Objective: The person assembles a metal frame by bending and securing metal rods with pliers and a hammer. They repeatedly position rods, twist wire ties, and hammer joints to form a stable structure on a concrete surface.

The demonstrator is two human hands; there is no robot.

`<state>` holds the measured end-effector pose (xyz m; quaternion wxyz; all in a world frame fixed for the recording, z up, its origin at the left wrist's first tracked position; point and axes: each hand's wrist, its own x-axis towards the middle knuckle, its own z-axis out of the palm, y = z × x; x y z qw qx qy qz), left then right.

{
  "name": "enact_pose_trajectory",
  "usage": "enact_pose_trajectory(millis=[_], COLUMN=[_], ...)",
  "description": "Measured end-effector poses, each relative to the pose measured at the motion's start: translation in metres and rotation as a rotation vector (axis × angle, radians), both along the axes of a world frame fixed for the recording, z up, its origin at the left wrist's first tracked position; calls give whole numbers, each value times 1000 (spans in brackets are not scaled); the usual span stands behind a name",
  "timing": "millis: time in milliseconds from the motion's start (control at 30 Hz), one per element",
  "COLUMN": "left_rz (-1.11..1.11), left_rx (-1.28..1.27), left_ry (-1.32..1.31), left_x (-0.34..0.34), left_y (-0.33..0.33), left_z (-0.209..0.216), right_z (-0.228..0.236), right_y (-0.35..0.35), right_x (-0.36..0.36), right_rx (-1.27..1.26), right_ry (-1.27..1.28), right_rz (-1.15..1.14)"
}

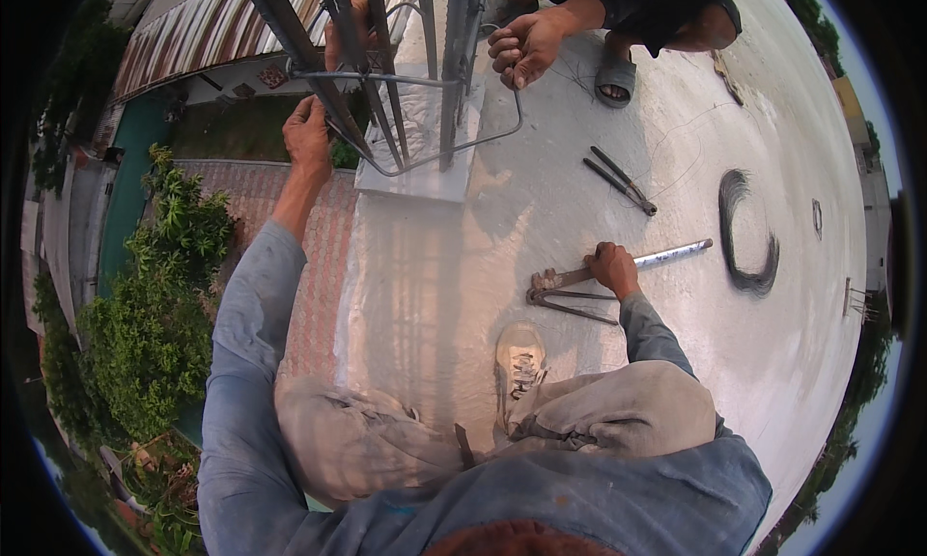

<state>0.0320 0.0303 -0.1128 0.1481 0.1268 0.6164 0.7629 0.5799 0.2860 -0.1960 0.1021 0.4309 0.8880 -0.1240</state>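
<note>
Vertical steel rebars (449, 93) rise from a white concrete base at the top centre. A bent wire stirrup (483, 139) goes around them at a tilt. My left hand (307, 136) is closed at the stirrup's left side, its fingertips partly hidden. Lower right, my right hand (613, 269) wraps around a silver bar (676, 254) lying on the roof. Beside the bar's rusty end are two thin dark handles (579, 300). Across from me, a co-worker's hand (526, 49) grips the stirrup's right corner; another hand (352, 25) is behind the rebars.
Pincers (623, 181) with dark handles and a coil of black wire (744, 237) lie on the pale roof. A co-worker's sandalled foot (614, 81) is near the base. On the left the roof edge drops to a brick-paved yard (314, 218) and green bushes (145, 315).
</note>
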Motion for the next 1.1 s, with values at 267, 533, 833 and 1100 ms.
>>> enact_pose_trajectory(millis=[267, 533, 833, 1100], left_rz=[-5, 1, 62, 108], left_rx=[20, -25, -215, -203], left_ry=[22, 4, 101, 187], left_x=[-2, 0, 16, 25], left_y=[0, 0, -4, -2], left_z=[-1, 0, 8, 14], right_z=[16, 19, 17, 16], right_y=[-6, -4, 2, 1], right_x=[-10, -10, -10, -10], right_rx=[4, -76, -114, -59], right_ry=[-37, -58, -38, -39], right_rz=[-33, -86, -44, -41])
